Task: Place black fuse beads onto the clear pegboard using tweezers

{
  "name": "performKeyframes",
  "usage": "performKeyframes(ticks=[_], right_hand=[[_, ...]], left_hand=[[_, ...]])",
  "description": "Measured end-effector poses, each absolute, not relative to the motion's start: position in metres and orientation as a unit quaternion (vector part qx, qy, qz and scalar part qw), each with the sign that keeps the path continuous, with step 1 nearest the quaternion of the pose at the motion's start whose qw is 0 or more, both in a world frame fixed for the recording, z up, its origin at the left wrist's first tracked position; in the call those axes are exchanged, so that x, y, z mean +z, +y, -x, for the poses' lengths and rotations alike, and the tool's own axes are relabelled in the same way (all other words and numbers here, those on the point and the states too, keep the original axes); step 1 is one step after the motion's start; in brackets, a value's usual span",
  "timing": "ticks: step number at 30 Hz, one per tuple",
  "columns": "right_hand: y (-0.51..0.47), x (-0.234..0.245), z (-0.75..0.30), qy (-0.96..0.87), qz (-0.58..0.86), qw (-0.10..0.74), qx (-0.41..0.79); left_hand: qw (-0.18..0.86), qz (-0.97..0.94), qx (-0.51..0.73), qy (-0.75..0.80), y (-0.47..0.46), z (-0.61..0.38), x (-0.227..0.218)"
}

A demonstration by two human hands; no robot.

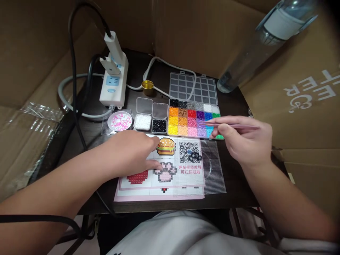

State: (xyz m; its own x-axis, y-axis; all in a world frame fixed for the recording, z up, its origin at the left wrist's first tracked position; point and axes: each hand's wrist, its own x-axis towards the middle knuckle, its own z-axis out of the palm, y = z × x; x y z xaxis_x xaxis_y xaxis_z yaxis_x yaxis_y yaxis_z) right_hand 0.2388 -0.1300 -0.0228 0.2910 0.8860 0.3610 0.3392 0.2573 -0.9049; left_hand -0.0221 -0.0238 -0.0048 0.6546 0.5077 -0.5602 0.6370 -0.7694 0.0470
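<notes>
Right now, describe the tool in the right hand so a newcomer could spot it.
Start at the multicoloured bead tray in the middle of the dark table. At its right edge the right hand pinches pink tweezers, tips over the purple beads. They are the only slim pink rod there.

Pink tweezers (239, 125) above bead box (183, 122)

The left hand (132, 152) lies over the upper left of the pattern sheet (148, 186), hiding whatever is printed there and the top of the red heart (137, 177). The bottle (252, 49) is cut off by the top edge, and both forearms by the lower edges. Whether the tips of the tweezers (231, 125) in the right hand (249, 143) grip a bead over the bead box (183, 122) is too small to tell.
</notes>
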Motion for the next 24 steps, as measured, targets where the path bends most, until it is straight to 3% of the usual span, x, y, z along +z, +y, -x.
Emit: performKeyframes(ticks=[10,24], right_hand=[[-0.091,-0.023,-0.204,-0.495,0.596,0.530,0.344],[-0.106,-0.028,-0.210,-0.523,0.612,0.530,0.266]], left_hand=[[0.130,-0.899,-0.269,0.322,-0.027,0.023,-0.003],[0.132,-0.896,-0.271,0.326,-0.027,0.023,-0.006]])
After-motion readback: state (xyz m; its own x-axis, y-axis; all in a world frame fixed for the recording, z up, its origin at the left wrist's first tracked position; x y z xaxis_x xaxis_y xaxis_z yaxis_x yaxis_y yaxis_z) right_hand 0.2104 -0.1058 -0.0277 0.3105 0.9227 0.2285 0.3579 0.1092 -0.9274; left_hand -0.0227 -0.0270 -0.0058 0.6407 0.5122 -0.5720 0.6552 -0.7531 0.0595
